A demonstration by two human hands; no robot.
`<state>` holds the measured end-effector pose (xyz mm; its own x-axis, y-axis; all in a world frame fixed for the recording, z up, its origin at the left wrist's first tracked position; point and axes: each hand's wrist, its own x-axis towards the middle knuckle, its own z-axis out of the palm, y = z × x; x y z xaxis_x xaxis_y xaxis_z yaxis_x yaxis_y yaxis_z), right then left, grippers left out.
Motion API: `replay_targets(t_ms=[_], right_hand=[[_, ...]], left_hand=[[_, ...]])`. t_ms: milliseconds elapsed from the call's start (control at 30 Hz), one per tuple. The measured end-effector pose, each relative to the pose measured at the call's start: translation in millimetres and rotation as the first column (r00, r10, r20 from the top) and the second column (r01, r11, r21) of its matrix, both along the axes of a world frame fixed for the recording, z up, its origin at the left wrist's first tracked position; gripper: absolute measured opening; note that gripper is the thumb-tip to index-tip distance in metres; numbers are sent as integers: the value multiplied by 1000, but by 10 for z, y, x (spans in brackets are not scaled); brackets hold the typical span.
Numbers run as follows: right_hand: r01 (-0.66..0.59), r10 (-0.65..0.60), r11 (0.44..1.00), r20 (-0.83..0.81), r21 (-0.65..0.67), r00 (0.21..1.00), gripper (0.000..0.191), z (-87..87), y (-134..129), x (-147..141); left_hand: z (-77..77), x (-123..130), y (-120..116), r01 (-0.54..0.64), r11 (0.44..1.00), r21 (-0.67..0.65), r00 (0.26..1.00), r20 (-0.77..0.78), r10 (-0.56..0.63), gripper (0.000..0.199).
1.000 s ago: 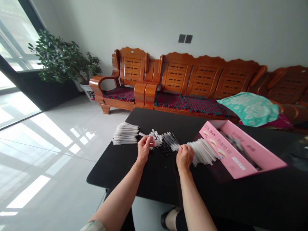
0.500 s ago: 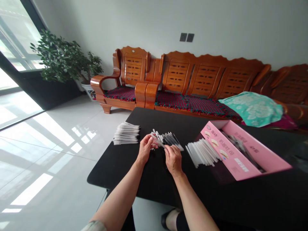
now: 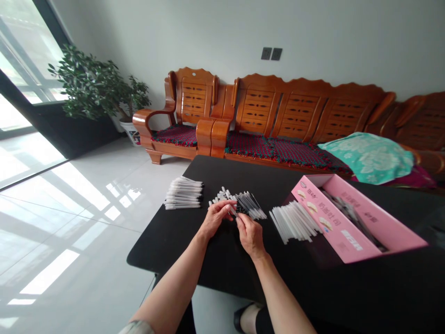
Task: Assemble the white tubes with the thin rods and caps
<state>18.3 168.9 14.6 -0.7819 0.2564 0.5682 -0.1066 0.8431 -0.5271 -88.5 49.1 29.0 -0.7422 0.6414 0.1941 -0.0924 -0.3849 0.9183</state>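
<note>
Over the middle of the black table, my left hand (image 3: 214,220) pinches one end of a whitish pen (image 3: 232,211). My right hand (image 3: 249,233) grips the lower end of the same pen, so the fingers of both hands hide much of it. Just beyond the fingers lie small white pen caps (image 3: 223,192), partly covered by my left hand. Thin dark-and-clear pen refills (image 3: 251,204) are heaped right behind my right hand. A pile of white pens with dark ends (image 3: 184,194) lies to the left, and translucent white pen barrels (image 3: 295,221) lie to the right.
A long pink open box (image 3: 342,236) with dark contents stands at the right on the black table (image 3: 167,241). Behind the table are a wooden sofa (image 3: 257,106) with a turquoise cloth (image 3: 371,157). A potted plant (image 3: 93,88) stands by the window at left.
My hands have drawn closer together around the pen, which sits slightly lower. My left fingers have moved off the white caps, more of which show. The camera view has shifted slightly.
</note>
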Motion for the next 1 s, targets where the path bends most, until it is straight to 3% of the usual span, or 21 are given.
replay_targets(t_ms=[100, 233, 400, 467, 533, 600, 633, 667, 700, 767, 833, 867, 933, 1000], right_hand=[[-22, 26, 998, 68, -50, 997, 33, 35, -20, 18], [-53, 64, 996, 146, -78, 987, 36, 34, -26, 18], [74, -91, 974, 70, 214, 993, 35, -35, -56, -44], [109, -125, 957, 43, 267, 991, 35, -42, -74, -61], [82, -91, 980, 46, 179, 995, 35, -11, -80, -54], [-24, 29, 998, 96, -55, 995, 36, 56, -63, -21], [-91, 121, 972, 131, -217, 984, 37, 99, -45, 2], [-152, 232, 906, 166, -394, 958, 38, 142, -22, 28], [-191, 351, 802, 187, -566, 918, 40, 182, 4, 54], [-202, 563, 531, 164, -823, 810, 43, 238, 55, 101], [-170, 679, 309, 92, -936, 728, 46, 254, 89, 129], [-159, 707, 242, 62, -957, 704, 47, 249, 95, 133], [-148, 723, 187, 34, -971, 690, 46, 227, 86, 120], [-149, 683, 238, 56, -960, 728, 44, 201, 56, 84]], left_hand=[[11, 1, -9, 25, 1000, -11, 1000, 0, -25, 38], [-17, -16, 4, -35, 999, -32, 999, 5, 35, 29], [-72, -15, 40, -164, 984, -66, 984, 59, 168, 28], [-71, -12, 40, -178, 982, -69, 981, 63, 182, 29], [-56, -11, 29, -146, 987, -60, 987, 53, 149, 30], [-31, -11, 9, -83, 995, -48, 995, 44, 85, 30], [-19, -9, -2, -45, 998, -40, 998, 48, 47, 30], [-7, -6, -14, -7, 1000, -28, 998, 60, 8, 30], [4, -2, -25, 30, 999, -14, 997, 79, -28, 30], [18, 11, -42, 91, 996, 17, 989, 119, -92, 30], [22, 27, -48, 133, 991, 31, 980, 143, -136, 31], [21, 34, -44, 146, 989, 31, 978, 147, -149, 31], [13, 45, -27, 148, 989, 25, 979, 142, -150, 30], [-1, 43, -4, 102, 995, 13, 986, 129, -103, 28]])
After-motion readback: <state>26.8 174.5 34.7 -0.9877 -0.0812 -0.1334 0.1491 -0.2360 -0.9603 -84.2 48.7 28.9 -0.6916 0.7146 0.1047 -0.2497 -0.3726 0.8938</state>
